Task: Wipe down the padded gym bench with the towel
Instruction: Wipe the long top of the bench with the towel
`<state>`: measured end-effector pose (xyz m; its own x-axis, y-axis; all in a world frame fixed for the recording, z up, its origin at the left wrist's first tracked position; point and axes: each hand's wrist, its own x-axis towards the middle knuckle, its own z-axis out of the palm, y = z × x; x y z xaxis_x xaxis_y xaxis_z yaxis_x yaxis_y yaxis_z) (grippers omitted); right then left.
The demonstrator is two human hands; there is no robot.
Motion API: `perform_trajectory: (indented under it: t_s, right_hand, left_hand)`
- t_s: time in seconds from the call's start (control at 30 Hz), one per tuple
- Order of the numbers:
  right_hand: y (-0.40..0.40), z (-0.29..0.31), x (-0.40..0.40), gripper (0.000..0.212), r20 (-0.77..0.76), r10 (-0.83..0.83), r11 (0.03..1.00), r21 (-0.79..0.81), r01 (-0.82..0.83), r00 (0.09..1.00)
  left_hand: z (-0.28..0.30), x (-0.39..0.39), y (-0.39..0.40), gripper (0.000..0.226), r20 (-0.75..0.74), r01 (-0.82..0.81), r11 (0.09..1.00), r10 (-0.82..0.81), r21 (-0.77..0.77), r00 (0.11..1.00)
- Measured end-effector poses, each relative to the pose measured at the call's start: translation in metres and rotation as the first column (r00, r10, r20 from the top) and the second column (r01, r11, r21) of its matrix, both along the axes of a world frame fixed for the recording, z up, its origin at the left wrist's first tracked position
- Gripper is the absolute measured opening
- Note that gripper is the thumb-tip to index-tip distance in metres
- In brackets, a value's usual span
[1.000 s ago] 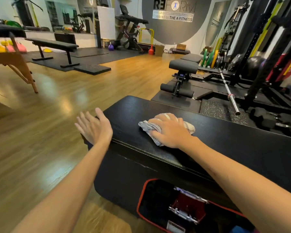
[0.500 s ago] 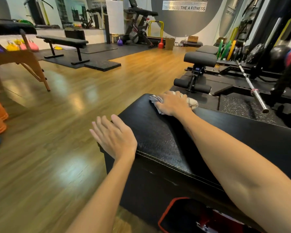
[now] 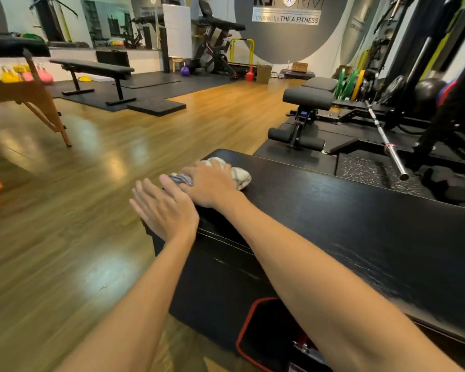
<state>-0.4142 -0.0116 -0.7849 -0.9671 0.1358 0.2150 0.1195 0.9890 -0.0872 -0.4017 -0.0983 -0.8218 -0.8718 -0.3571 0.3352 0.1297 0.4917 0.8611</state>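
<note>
Two hands meet at the black padded worktop (image 3: 333, 210) corner: right hand (image 3: 212, 183) grips the crumpled grey-white towel (image 3: 239, 174); left hand (image 3: 164, 210), fingers (image 3: 142, 194) straight, rests beside it.

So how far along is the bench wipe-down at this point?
Midway at best. The right hand presses the bunched towel on the bench top near its left end; the left hand rests flat at the corner. Faint streaks mark the right part; what is left cannot be judged.
</note>
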Motion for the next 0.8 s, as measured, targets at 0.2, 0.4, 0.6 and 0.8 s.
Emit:
perform_trajectory:
  t_s: [0.2, 0.4, 0.6, 0.8]
  right_hand:
    - [0.001, 0.008, 0.069, 0.038, -0.017, 0.072, 0.996, -0.044, -0.072, 0.997]
    - [0.061, 0.012, 0.154, 0.041, 0.015, 0.090, 0.994, -0.061, -0.089, 0.996]
    - [0.116, 0.007, 0.238, 0.040, -0.002, -0.033, 0.998, -0.051, 0.033, 0.999]
    - [0.125, 0.007, 0.267, 0.040, -0.034, -0.108, 0.993, -0.039, 0.107, 0.994]
  left_hand:
    - [0.003, 0.001, -0.004, 0.064, 0.056, 0.002, 0.999, 0.001, -0.052, 0.998]
    - [0.005, 0.001, -0.004, 0.067, 0.223, 0.051, 0.955, 0.016, -0.291, 0.975]
    - [0.008, 0.006, -0.004, 0.074, 0.244, 0.082, 0.908, 0.023, -0.412, 0.970]
    - [0.037, 0.077, 0.055, 0.047, 0.009, 0.535, 0.545, -0.695, -0.645, 0.719]
